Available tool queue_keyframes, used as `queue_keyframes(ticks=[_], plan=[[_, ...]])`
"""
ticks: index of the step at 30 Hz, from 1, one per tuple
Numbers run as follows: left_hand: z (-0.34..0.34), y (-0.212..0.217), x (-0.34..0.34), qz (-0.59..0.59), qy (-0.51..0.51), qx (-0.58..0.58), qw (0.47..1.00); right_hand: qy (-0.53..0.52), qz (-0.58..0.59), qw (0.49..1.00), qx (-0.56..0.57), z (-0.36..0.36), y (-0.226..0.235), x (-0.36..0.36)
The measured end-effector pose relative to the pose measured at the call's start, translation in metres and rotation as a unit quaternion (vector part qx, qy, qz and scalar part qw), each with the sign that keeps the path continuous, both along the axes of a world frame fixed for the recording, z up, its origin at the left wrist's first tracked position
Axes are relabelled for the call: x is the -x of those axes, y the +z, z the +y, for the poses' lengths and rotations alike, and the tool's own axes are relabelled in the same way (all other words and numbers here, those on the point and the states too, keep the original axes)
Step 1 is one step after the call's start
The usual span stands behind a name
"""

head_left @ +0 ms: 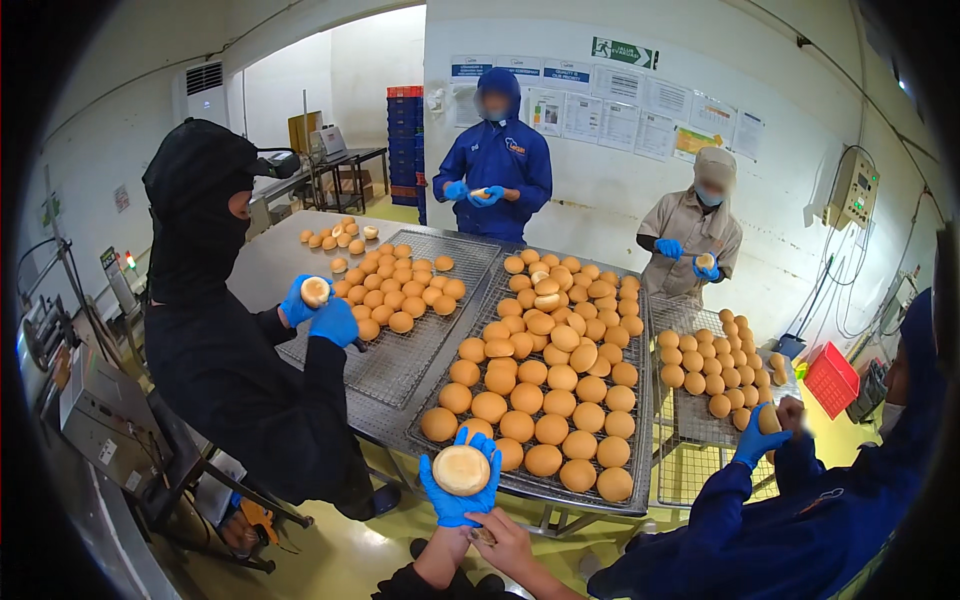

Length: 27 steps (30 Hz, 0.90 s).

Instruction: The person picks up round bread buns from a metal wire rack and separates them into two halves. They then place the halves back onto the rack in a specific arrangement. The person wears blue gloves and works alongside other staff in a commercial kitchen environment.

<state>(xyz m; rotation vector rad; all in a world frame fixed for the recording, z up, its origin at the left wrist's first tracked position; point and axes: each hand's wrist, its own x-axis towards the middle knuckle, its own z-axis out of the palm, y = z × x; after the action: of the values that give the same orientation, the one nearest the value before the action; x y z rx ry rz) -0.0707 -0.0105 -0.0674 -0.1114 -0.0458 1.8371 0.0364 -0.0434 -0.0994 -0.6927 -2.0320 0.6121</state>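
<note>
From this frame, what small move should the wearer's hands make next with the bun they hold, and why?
Probably bring the bare right hand up to the bun. The gloved left hand holds it flat side up over the near edge of the wire tray, while the right hand rests at the left wrist, touching no bun. The co-workers each work a bun with both hands.

Bun point(461, 469) in left hand point(458, 490), wire tray point(425, 425) behind, table point(270, 262) beneath
</note>
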Motion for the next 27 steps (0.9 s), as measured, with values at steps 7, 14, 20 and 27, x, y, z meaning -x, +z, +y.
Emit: queue_keyframes(ticks=[7, 14, 20, 27], plan=[[-0.004, 0.003, -0.006, 0.074, -0.002, -0.044, 0.996, 0.026, -0.034, 0.999, -0.018, -0.020, 0.006, 0.002], [-0.015, 0.011, -0.012, 0.036, -0.040, -0.077, 0.996, 0.086, -0.013, 0.996, -0.008, -0.037, 0.004, -0.002], [-0.009, -0.009, -0.003, -0.064, -0.088, -0.038, 0.993, 0.079, 0.062, 0.979, 0.176, -0.032, -0.039, -0.005], [-0.030, -0.030, 0.026, -0.100, -0.104, 0.079, 0.986, 0.099, 0.119, 0.896, 0.416, -0.015, -0.019, -0.027]])
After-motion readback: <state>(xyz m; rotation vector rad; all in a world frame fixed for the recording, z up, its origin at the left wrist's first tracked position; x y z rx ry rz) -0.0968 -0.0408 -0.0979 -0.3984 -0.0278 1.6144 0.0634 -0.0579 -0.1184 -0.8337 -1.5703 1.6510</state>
